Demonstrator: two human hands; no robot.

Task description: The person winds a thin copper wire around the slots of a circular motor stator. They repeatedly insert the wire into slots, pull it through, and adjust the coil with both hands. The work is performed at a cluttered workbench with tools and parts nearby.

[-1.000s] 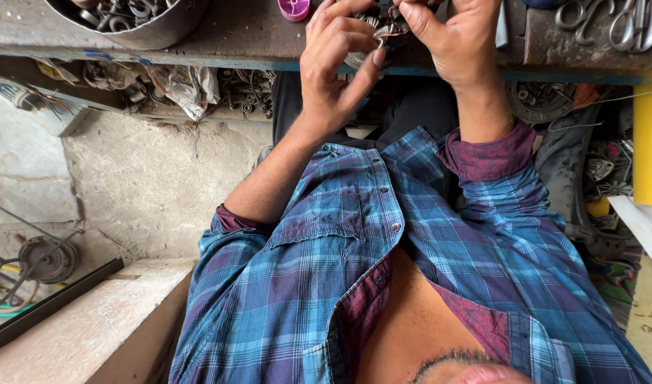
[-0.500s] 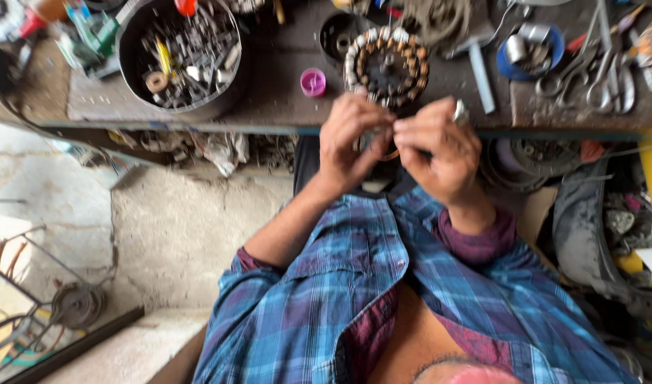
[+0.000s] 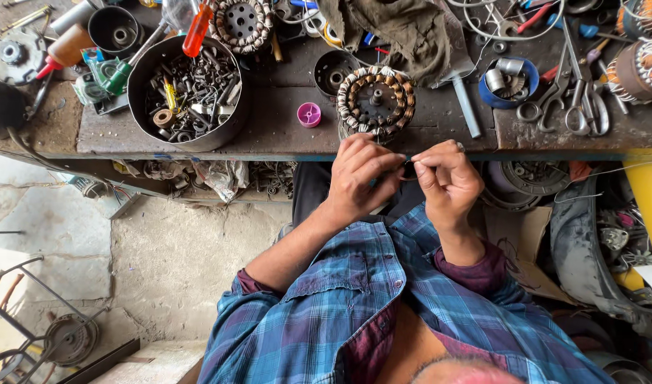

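At the near edge of the tabletop (image 3: pixel 283 142), just below its front lip, I hold my left hand (image 3: pixel 358 178) and my right hand (image 3: pixel 447 178) close together, fingertips of both pinched on a small dark part (image 3: pixel 409 169) between them; it is too small and too hidden for me to tell what it is. At twelve o'clock from my hands, just beyond my knuckles, sits the wound stator (image 3: pixel 376 102), a ring of copper coils lying flat on the tabletop. At ten o'clock stands the round metal bowl (image 3: pixel 191 92) full of nuts and odd scraps, with an orange-handled screwdriver (image 3: pixel 198 28) leaning over its rim, and a little pink spool (image 3: pixel 310 114) lies between bowl and stator. At two o'clock are the scissors (image 3: pixel 582 107) and a blue cap (image 3: pixel 509 82) holding metal bits. I judge I am midway through fiddling with this small piece, probably readying it for the stator; the next move calls for a steady two-handed pinch and fine fingertip control, so that it does not drop off the edge.
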